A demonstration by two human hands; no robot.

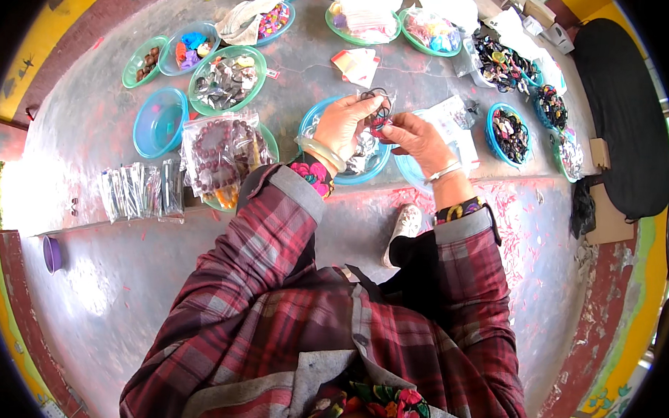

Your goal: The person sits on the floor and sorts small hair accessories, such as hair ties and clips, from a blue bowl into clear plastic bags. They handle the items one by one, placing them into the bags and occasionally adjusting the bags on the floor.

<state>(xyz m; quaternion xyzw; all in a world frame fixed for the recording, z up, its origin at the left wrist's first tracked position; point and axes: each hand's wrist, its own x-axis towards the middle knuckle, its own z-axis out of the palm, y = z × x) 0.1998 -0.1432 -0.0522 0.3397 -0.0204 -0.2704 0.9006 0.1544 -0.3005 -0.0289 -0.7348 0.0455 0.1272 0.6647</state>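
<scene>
Pinching dark elastic bands [380, 119] at upper centre, your left hand [340, 124] and right hand [423, 143] clamp them above a blue basin [307, 118]; you're apparently arranging loops, which next calls for steady fingertips.

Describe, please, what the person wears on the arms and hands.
The left hand wears a thick, pale bangle at the wrist; the right hand a thin, silvery bangle. Both sleeves are dark red and grey plaid with grey cuffs. Dark patterned inner cuffs show beneath, the left with pink flowers.
</scene>
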